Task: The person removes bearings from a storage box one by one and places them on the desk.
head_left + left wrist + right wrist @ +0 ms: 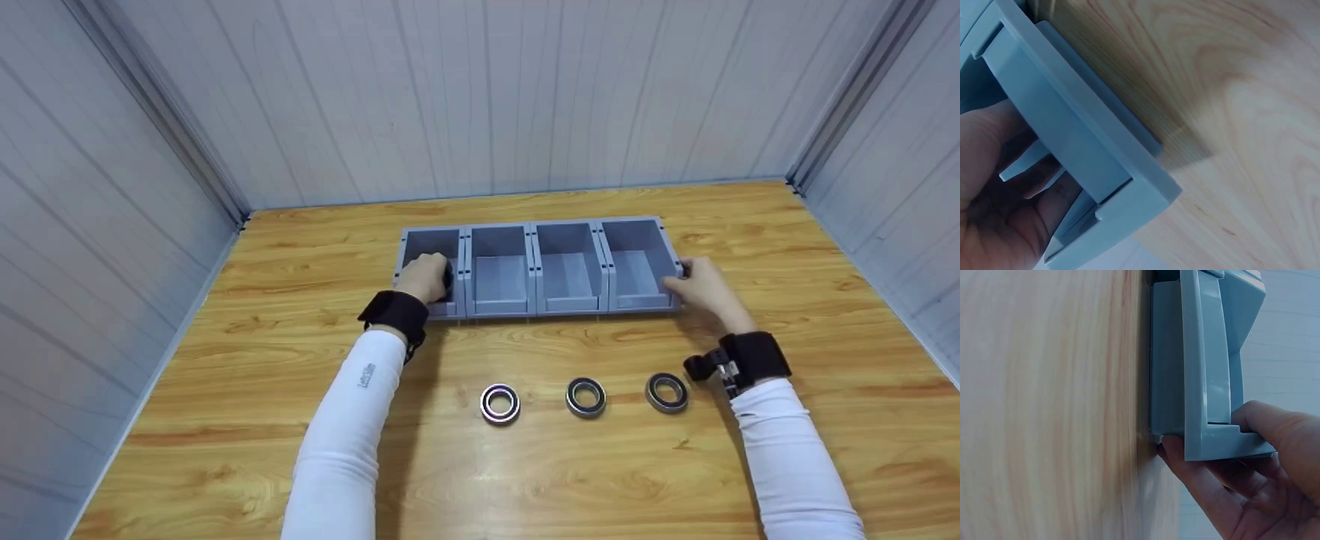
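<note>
A row of grey plastic bins stands on the wooden table. My left hand reaches into the leftmost bin, fingers lowered behind its front lip, as the left wrist view also shows. Beside that hand a dark curved thing shows; it is mostly hidden, and whether the fingers hold it is unclear. My right hand grips the right end of the row, its thumb over the side wall's edge and its fingers outside. Closer to me lie three ball bearings: left, middle and right.
Light panelled walls enclose the table at the back and both sides. Between the bins and the three bearings runs a strip of bare wood. A wrist camera on the right arm sits close to the right bearing.
</note>
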